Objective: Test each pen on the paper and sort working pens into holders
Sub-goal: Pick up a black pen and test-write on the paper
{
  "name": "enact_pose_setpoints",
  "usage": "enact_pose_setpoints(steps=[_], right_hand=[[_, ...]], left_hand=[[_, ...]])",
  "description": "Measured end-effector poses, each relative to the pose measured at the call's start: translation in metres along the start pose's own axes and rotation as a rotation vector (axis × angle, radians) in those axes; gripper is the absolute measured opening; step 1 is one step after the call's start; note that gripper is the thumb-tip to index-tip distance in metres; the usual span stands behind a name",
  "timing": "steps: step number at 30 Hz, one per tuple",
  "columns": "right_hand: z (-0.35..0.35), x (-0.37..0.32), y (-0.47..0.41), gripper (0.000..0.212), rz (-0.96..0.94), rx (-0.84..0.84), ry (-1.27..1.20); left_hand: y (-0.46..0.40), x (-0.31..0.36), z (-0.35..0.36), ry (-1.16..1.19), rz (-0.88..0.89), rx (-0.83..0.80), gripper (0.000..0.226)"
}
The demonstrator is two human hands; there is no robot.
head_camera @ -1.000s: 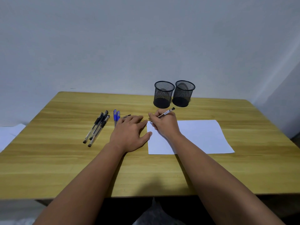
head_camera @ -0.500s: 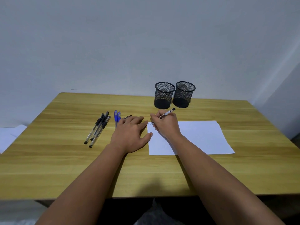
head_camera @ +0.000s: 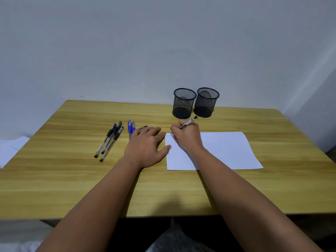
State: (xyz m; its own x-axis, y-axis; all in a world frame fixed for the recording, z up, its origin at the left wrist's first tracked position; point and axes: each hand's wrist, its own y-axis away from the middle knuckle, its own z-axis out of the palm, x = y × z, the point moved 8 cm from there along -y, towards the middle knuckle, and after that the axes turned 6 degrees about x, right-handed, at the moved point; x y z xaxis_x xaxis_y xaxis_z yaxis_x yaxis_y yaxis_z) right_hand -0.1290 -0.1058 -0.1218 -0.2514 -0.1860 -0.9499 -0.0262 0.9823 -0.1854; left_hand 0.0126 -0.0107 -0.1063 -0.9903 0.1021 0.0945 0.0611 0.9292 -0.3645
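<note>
My right hand grips a clear pen with a black end, its tip down at the top-left corner of the white paper, where a faint mark shows. My left hand lies flat on the table with fingers straight, its thumb touching the paper's left edge. Three black pens lie in a group to the left. Two blue pens lie beside them, partly hidden by my left hand. A dark pen cap peeks out above my left fingers. Two black mesh holders stand behind the paper.
The wooden table runs to a white wall at the back. Some white sheets lie off the table's left edge. A wall corner stands at the far right.
My right hand with the pen has shifted slightly on the paper's top-left corner, and a faint mark now shows there. My left hand has stayed in place.
</note>
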Motion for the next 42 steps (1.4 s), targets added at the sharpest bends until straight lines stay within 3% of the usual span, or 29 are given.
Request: enact_pose_setpoints(steps=[7, 21, 26, 30, 35, 39, 42], right_hand=[[-0.002, -0.005, 0.001, 0.033, -0.052, 0.037, 0.119], [-0.004, -0.016, 0.005, 0.047, -0.096, 0.036, 0.118], [-0.012, -0.007, 0.001, 0.038, 0.045, 0.092, -0.056], [-0.008, -0.006, -0.003, 0.037, 0.15, 0.007, -0.159], [-0.008, -0.034, -0.004, 0.036, 0.064, -0.059, -0.202], [-0.016, -0.054, -0.006, 0.047, -0.007, -0.029, -0.192], [-0.026, -0.063, -0.003, 0.038, -0.008, -0.019, -0.198]], left_hand=[[0.0, -0.001, 0.0, 0.006, 0.001, -0.003, 0.066], [0.0, 0.0, 0.0, -0.016, 0.009, -0.009, 0.065], [0.0, 0.003, -0.001, -0.056, 0.018, -0.034, 0.067], [-0.002, 0.004, -0.002, -0.076, 0.03, -0.05, 0.069], [0.0, 0.005, -0.005, -0.087, 0.035, -0.055, 0.068], [-0.004, -0.01, -0.024, 0.003, -0.063, 0.114, 0.06], [-0.013, -0.041, -0.034, -0.018, -0.207, 0.128, 0.047]])
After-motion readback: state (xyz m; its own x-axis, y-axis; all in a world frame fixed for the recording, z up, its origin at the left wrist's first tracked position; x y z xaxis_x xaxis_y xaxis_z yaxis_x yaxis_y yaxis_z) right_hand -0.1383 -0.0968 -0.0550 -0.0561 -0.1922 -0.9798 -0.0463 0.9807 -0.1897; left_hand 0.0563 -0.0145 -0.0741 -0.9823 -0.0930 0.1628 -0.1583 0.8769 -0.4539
